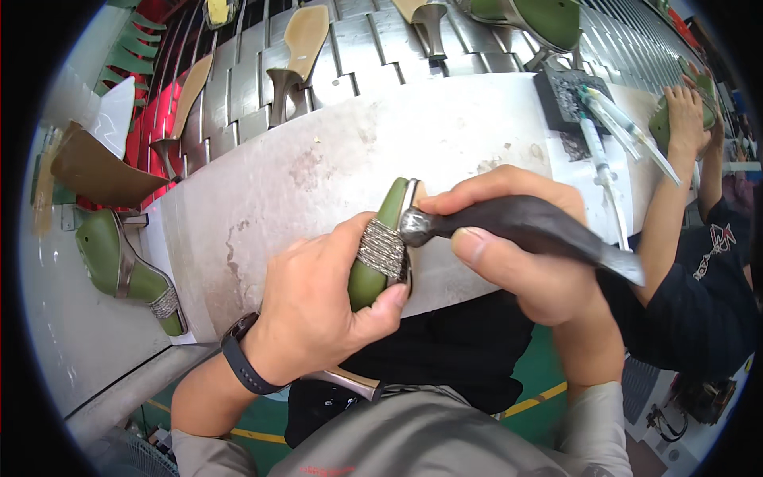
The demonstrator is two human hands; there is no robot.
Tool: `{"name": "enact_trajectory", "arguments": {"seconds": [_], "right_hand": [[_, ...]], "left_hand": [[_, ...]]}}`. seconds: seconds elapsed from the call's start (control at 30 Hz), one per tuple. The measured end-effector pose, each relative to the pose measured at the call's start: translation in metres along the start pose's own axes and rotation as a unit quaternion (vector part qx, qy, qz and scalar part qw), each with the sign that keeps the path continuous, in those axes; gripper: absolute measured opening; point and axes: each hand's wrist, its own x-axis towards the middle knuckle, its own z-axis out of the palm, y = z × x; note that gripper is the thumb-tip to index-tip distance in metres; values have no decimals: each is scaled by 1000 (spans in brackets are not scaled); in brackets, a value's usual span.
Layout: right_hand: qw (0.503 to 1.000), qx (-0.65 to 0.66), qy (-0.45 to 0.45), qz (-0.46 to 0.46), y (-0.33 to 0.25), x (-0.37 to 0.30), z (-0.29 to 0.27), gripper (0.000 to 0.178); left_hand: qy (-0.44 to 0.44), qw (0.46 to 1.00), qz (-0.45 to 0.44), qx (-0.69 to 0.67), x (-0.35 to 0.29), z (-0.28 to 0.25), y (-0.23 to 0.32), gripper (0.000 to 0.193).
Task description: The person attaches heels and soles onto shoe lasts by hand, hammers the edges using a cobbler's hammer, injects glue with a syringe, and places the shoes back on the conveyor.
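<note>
My left hand (314, 298) is closed around a green shoe last (367, 288) that has a glittery woven strap (381, 249) across it. The last is tilted, and the edge of a sole shows along its right side. In my right hand (540, 266) is a dark, curved hand tool (520, 226), with a rounded metal knob at its left end and a flat, blade-like metal tip at its right end. The knob sits against the sole edge beside the strap. My right fingers and thumb wrap the tool's middle.
Under the work lies a pale worktop (278, 183). Another strapped green last (119, 258) stands at left. Heeled soles (306, 36) rest on a metal slat conveyor (358, 48) behind. A dark block (560, 99) with syringes (600, 151) is at right, near a co-worker's hand (685, 115).
</note>
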Motion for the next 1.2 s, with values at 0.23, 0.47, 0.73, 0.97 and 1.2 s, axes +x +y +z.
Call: {"name": "enact_trajectory", "arguments": {"seconds": [0.23,0.47,0.73,0.97,1.2], "right_hand": [[968,-140,-89,-188,9,7,-5,31],[997,-36,16,-64,18,9,1,28],[991,-81,-39,-101,17,5,-5,32],[999,-23,-7,-32,13,-14,13,29],[999,-9,43,-25,11,-29,27,30]], "left_hand": [[-23,999,12,44,0,-4,-6,68],[-47,998,19,37,-1,-6,-8,73],[-36,999,17,28,-4,-5,-8,72],[-21,999,21,21,-5,-1,-12,69],[-4,999,33,23,-5,1,-7,63]]}}
